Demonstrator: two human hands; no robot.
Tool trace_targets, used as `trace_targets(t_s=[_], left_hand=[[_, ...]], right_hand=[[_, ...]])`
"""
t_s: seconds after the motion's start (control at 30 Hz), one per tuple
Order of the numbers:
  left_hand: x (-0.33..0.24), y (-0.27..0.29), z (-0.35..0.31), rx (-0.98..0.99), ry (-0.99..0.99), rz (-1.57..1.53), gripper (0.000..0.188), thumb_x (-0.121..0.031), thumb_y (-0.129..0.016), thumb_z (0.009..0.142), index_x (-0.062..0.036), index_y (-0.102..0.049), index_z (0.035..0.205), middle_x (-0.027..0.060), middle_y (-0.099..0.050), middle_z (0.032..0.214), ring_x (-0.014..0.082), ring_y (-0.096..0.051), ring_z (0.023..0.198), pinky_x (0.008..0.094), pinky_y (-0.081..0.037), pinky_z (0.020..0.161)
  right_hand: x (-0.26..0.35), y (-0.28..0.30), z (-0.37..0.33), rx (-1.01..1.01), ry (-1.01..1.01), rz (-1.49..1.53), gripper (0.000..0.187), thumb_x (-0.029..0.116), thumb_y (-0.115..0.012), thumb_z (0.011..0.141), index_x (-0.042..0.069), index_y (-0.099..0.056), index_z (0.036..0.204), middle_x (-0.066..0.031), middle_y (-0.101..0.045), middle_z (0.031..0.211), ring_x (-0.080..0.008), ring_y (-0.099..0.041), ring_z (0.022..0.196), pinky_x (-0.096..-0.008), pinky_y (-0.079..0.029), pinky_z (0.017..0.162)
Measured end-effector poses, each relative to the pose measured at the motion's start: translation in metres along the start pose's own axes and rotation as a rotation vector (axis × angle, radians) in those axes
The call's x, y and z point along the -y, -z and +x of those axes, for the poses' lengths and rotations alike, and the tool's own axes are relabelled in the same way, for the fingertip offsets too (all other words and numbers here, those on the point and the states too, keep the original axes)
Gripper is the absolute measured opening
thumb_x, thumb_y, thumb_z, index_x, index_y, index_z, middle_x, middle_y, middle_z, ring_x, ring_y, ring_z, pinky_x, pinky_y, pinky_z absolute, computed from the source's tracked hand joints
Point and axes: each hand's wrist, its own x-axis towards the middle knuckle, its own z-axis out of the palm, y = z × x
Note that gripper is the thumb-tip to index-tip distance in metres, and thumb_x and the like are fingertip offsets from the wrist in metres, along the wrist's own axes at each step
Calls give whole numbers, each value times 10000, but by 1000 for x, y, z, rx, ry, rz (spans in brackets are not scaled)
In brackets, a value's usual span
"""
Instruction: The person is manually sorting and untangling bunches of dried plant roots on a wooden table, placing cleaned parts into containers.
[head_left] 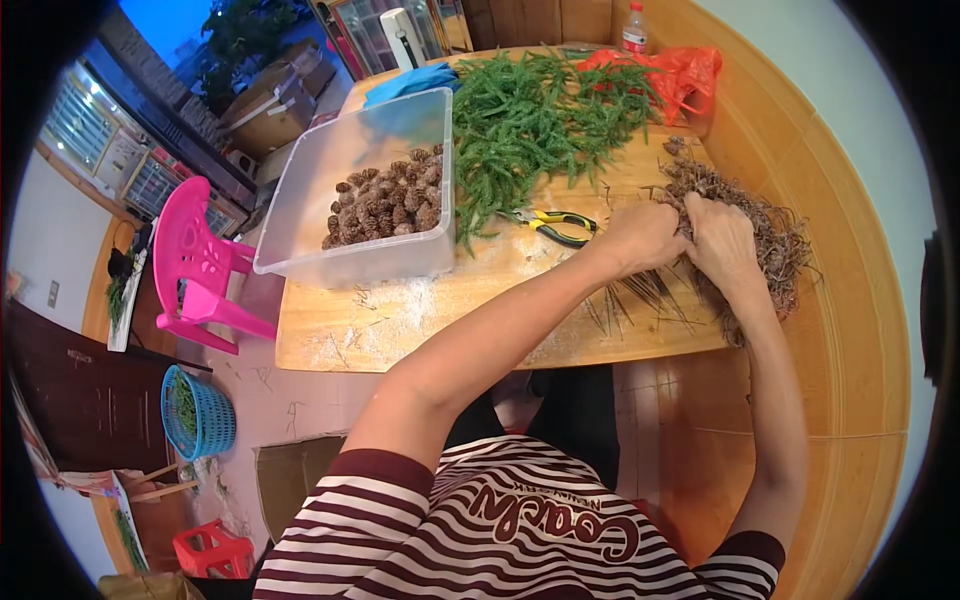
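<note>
At the right side of the wooden table, my left hand [642, 240] and my right hand [722, 238] meet over a heap of brown, dry-looking stems [780, 240]. The fingers of both are closed, and whatever they pinch is hidden behind the knuckles. Thin brown stems [645, 292] fan out beneath my left wrist toward the table's near edge. Just left of that hand lie pliers [560, 228] with yellow and black handles. Behind them spreads a big pile of green artificial-looking sprigs [540, 125].
A clear plastic bin [350, 262] holding brown pine cones [385, 205] stands on the table's left. Behind are a blue cloth [412, 84], a red plastic bag [690, 75] and a bottle [635, 30]. A pink chair [195, 260] and blue basket [205, 420] stand left.
</note>
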Motion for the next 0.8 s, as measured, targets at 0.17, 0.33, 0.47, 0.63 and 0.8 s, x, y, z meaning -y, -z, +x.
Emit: trace_targets(t_s=[0.17, 0.33, 0.47, 0.63, 0.8], left_hand=[[-3, -8, 7, -11, -7, 36, 343, -288, -523, 784, 12, -680, 835, 235, -653, 884, 396, -629, 860, 476, -495, 757], [-8, -14, 6, 1, -26, -6, 366, -292, -477, 793, 5, -678, 866, 229, -660, 805, 358, -660, 774, 439, -515, 721], [1, -20, 2, 166, 132, -611, 256, -218, -500, 831, -29, -576, 675, 91, -571, 585, 140, -515, 460, 273, -394, 405], [-17, -32, -16, 234, 395, -1015, 212, -190, -494, 838, -55, -530, 678, 34, -513, 545, 93, -437, 416, 245, -318, 353], [-16, -43, -23, 264, 437, -1258, 182, -170, -484, 813, -35, -526, 699, 46, -518, 572, 99, -398, 404, 250, -286, 354]], right_hand=[[-14, -17, -8, -29, 25, -55, 200, 152, -658, 694, 72, -535, 830, -134, -606, 739, -325, -616, 695, -414, -482, 634], [-19, -26, 1, -86, 68, -201, 102, 157, -584, 747, 81, -600, 814, -149, -623, 756, -319, -623, 720, -390, -488, 639], [-6, -21, 7, 83, -143, -155, 91, 163, -606, 770, 72, -608, 777, -83, -617, 660, -219, -603, 640, -304, -457, 612], [-19, -21, 2, 94, 58, -207, 226, 252, -533, 804, 127, -579, 621, -65, -568, 511, -213, -544, 424, -349, -418, 405], [-16, -30, 8, 206, -33, -175, 191, 257, -546, 746, 103, -643, 690, -101, -632, 600, -266, -640, 569, -396, -473, 465]])
